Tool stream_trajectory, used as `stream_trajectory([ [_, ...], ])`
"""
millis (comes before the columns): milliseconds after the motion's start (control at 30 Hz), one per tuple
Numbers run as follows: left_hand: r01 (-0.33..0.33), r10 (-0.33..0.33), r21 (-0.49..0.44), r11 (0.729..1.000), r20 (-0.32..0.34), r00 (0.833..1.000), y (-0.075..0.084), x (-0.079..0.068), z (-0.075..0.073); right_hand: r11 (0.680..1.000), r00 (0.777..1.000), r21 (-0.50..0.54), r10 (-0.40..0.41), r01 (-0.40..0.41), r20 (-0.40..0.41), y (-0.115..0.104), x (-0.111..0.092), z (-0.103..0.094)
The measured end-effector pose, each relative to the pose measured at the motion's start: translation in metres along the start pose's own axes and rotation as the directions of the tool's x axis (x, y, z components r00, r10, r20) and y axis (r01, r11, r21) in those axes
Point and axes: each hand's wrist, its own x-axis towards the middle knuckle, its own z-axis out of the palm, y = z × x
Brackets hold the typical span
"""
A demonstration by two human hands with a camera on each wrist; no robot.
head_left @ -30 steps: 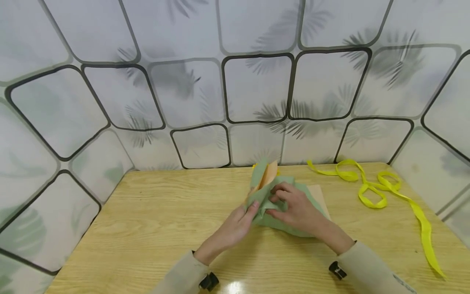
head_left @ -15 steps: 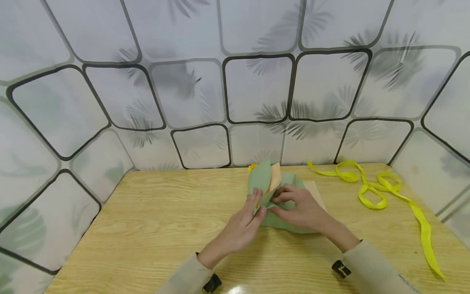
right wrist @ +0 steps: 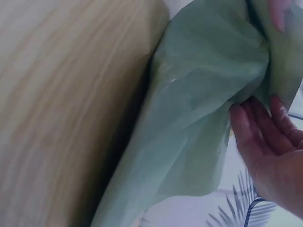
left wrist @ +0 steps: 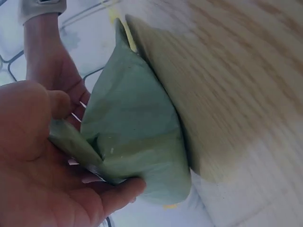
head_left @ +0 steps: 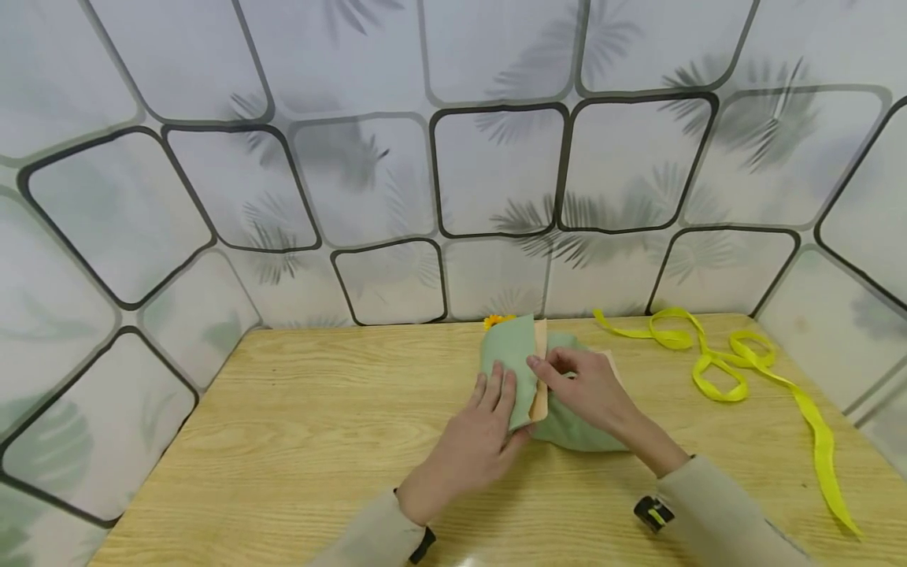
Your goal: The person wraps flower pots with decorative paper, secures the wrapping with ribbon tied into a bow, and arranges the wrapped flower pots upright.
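Note:
A sheet of wrapping paper (head_left: pixel 513 346), green on one face and peach on the other, is folded into a bundle on the table. An orange flower (head_left: pixel 492 320) peeks out behind its upper left edge. My left hand (head_left: pixel 471 441) holds the folded flap, its fingers straight over the green face and its thumb low at the bottom edge. In the left wrist view the flap passes between thumb and fingers of that hand (left wrist: pixel 38 156). My right hand (head_left: pixel 591 390) pinches the flap's right edge. More green paper (right wrist: pixel 189 118) spreads beneath the right hand. The bundle's contents are mostly hidden.
A yellow ribbon (head_left: pixel 751 362) lies in loops at the right of the wooden table (head_left: pixel 312 441), one end running toward the front. A patterned wall covering (head_left: pixel 496 173) rises behind and at both sides.
The left hand has turned palm down, and its fingers now lie over the flap. The flap has folded over to the right, and the right hand has moved onto its edge.

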Motion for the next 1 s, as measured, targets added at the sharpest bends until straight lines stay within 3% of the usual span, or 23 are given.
stream_trajectory([
  [133,0.014,-0.013,-0.003,1.000,0.040,0.999,0.001,0.000,-0.001,0.999,1.000,-0.042,0.010,-0.011,-0.021,-0.002,0.004,0.001],
  [233,0.044,-0.028,-0.133,0.990,0.117,0.993,-0.005,0.000,-0.007,0.999,0.999,-0.050,-0.008,0.006,-0.037,-0.001,0.004,0.000],
  [367,0.051,0.002,-0.298,0.953,0.173,0.985,-0.019,0.001,-0.017,0.998,0.999,-0.053,-0.022,0.019,-0.046,0.001,0.004,0.000],
  [500,-0.011,0.063,-0.390,0.921,0.121,0.991,-0.033,0.004,-0.024,0.998,0.999,-0.053,-0.022,0.020,-0.046,0.005,0.003,0.001],
  [600,-0.055,0.091,-0.408,0.911,0.071,0.993,-0.039,0.005,-0.026,0.998,0.998,-0.053,-0.034,0.031,-0.056,0.008,0.002,0.002],
  [767,-0.048,0.059,-0.436,0.899,0.012,0.998,-0.043,0.009,-0.024,0.997,0.996,-0.053,-0.060,0.056,-0.065,0.010,0.003,0.003],
  [867,-0.077,0.062,-0.392,0.917,-0.052,0.997,-0.044,0.013,-0.020,0.998,0.997,-0.043,-0.057,0.054,-0.060,0.009,0.004,0.004],
  [1000,-0.140,0.108,-0.209,0.968,-0.160,0.981,-0.046,0.019,-0.013,0.999,0.998,-0.034,-0.039,0.037,-0.056,0.007,0.005,0.005],
])
